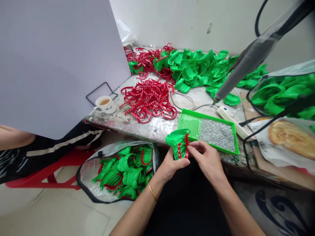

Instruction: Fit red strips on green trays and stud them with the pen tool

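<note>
My left hand [172, 165] grips a curved green plastic moulded piece [177, 142] just in front of the table edge. A red perforated plastic strip [186, 146] sits along that piece, pinched by the fingers of my right hand [205, 160]. My hands are close together, and my fingers hide part of the strip and the green piece. Just beyond them lies a green tray [189, 123] holding small grey metal bits. Heaps of loose red strips [149, 101] and green pieces [194, 67] cover the table behind it.
A bag of finished green-and-red pieces [118, 173] stands on the floor at left, beside a red stool [49, 170]. A hanging grey heated tool [246, 73] reaches over the table near a power strip [232, 121]. A tea cup [105, 105] and a co-worker's arm [14, 137] are at left.
</note>
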`<state>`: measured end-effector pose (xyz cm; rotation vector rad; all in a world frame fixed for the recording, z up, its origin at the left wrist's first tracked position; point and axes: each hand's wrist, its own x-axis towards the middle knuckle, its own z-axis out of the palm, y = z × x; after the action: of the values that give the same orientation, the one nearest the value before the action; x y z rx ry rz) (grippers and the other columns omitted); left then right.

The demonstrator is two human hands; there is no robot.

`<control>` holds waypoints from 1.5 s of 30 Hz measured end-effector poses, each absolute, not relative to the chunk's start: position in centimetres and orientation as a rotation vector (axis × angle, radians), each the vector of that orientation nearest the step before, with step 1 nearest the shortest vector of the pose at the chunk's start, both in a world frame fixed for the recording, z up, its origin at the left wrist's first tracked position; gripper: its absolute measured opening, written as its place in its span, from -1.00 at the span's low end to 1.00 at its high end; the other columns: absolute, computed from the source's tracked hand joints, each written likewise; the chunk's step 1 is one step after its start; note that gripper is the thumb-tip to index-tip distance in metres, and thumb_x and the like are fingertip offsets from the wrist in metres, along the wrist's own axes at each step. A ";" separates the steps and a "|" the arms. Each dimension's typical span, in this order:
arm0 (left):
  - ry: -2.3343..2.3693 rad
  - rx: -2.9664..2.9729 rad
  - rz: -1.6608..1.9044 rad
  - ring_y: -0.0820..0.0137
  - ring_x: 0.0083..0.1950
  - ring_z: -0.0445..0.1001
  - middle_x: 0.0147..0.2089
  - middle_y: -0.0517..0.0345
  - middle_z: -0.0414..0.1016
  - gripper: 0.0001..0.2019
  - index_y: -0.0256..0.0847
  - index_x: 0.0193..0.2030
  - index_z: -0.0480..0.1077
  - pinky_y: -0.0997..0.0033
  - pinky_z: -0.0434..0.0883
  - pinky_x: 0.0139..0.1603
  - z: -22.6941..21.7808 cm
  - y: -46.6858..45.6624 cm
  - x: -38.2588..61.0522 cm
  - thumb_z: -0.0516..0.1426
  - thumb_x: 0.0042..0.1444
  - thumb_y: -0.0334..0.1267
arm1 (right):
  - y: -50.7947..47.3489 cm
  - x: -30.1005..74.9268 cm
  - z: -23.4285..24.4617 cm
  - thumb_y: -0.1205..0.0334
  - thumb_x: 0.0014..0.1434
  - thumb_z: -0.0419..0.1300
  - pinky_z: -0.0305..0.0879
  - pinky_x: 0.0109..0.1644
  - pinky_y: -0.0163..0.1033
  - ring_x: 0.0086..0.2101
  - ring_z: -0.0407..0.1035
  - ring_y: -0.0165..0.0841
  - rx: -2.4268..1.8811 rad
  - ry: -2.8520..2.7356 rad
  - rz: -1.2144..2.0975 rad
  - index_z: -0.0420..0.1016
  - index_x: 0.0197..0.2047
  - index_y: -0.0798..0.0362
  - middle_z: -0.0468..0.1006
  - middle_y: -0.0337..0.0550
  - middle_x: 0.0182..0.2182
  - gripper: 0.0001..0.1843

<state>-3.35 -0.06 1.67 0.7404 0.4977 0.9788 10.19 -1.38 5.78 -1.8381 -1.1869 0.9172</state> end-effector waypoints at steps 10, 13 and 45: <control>0.521 0.779 0.971 0.12 0.15 0.35 0.08 0.00 0.44 -0.47 -0.20 0.11 0.33 0.05 0.18 0.23 1.8 -0.5 -3.1 0.27 -0.05 -0.22 | -1.4 10.4 5.1 0.05 0.03 0.23 0.34 -0.28 -0.22 -0.43 0.44 -0.32 -1.844 -1.170 0.929 0.50 -0.33 0.06 0.57 -0.17 -0.42 -0.76; 0.554 0.766 0.961 0.13 0.15 0.34 0.08 0.00 0.43 -0.48 -0.22 0.11 0.33 0.05 0.17 0.24 1.3 -0.6 -3.0 0.26 -0.04 -0.23 | -1.4 10.6 4.9 0.05 0.02 0.23 0.34 -0.27 -0.22 -0.42 0.44 -0.32 -1.843 -1.168 0.930 0.50 -0.33 0.06 0.57 -0.16 -0.43 -0.75; 0.148 -0.136 0.741 0.27 -0.06 0.38 -0.01 -0.21 0.44 -0.36 -0.48 0.16 0.26 0.36 0.25 -0.14 1.0 -0.4 -1.0 0.08 -0.09 -0.20 | -2.2 11.7 4.0 0.20 -0.09 0.29 0.30 0.00 -0.12 -0.06 0.33 -0.27 -1.511 -0.906 1.145 0.19 0.08 -0.02 0.37 -0.06 -0.01 -0.36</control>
<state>-0.97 -0.42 0.96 -0.1360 0.1478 0.7410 11.75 -2.17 3.99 -1.5114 -0.9058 1.1452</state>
